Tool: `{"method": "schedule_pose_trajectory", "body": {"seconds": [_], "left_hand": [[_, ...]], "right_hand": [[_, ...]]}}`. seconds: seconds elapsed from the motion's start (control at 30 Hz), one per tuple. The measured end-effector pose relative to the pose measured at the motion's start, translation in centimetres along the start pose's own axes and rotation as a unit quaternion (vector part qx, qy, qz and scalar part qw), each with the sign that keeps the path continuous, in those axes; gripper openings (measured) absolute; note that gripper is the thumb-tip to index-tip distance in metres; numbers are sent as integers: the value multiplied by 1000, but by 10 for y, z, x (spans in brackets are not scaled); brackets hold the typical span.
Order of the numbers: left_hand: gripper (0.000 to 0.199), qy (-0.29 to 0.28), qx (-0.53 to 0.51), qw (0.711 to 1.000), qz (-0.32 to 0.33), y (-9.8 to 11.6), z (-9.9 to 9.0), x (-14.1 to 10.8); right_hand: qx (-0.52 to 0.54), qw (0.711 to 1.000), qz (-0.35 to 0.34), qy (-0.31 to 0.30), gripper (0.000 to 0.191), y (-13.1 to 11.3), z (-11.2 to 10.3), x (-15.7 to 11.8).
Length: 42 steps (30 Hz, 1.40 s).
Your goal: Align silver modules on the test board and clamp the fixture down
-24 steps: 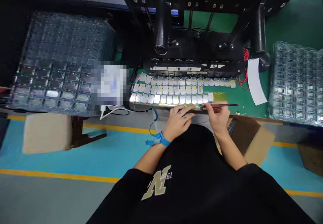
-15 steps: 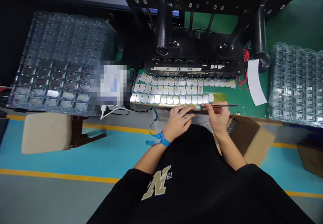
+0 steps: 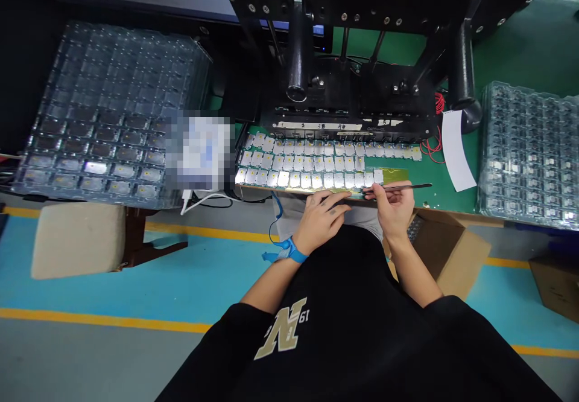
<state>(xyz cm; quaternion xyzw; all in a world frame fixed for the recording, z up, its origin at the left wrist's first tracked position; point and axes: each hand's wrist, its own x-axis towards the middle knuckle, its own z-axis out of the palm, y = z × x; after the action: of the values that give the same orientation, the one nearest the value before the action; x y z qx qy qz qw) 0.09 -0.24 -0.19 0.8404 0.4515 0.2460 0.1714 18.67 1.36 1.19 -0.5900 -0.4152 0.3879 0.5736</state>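
Right hand [image 3: 393,212], holding tweezers [image 3: 398,188], beside metal modules [image 3: 316,162]

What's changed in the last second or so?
Only a small change: the tweezers in the right hand have tilted, their far end swinging slightly up. The left hand stays at the board's near edge, and the rows of silver modules look unchanged. The whole view shifted slightly.

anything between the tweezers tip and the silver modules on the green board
Nothing visible stands in the way: the tip of the slim black tweezers in the right hand sits right at the front row of small square silver modules on the green board. The left hand lies beside the tip, not between.
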Motion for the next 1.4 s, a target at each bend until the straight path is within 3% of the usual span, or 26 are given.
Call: {"method": "schedule_pose_trajectory", "body": {"seconds": [0.3,0.47,0.73,1.07,1.4], "left_hand": [[23,-5,-20,999,26,-6,-9,-2],[29,42,22,999,9,-19,-18,-5],[29,34,45,998,-5,-19,-20,-2],[28,18,37,999,-19,-19,-20,-1],[25,37,37,999,-12,-19,-19,-1]], "right_hand": [[10,1000,7,1,32,-8,2,3],[19,999,-11,-26,34,-18,29,15],[9,995,1,-99,33,-14,65,31],[6,995,10,-98,36,-6,66,32],[1,994,7,-106,34,-6,64,33]]}}
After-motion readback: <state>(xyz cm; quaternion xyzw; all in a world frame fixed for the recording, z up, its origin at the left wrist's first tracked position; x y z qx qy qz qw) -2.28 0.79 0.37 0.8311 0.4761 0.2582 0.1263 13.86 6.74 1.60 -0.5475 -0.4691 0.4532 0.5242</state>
